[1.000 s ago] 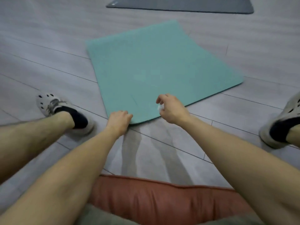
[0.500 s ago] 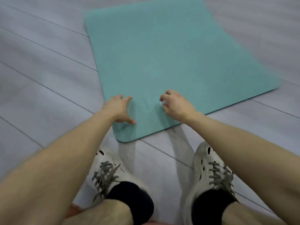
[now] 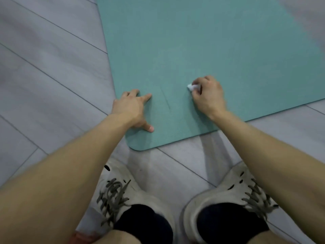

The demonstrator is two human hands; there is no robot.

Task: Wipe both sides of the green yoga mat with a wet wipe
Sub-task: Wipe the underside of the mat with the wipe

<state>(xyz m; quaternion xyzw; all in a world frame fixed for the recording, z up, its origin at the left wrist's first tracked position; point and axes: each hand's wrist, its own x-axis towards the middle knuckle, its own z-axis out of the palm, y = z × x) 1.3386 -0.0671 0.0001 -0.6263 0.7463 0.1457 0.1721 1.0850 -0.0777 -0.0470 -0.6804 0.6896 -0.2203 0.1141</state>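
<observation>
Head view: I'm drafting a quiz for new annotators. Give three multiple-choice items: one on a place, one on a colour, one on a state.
1. The left hand rests: A on the flat green yoga mat's near corner; B on a chair; C on a table.
2. The crumpled wet wipe is: A blue; B white; C yellow.
3. The right hand is: A flat and open; B curled round the wipe; C off the mat.
A: its fingers spread on the mat. B: a white wad shows. B: its fingers curl round it.
</observation>
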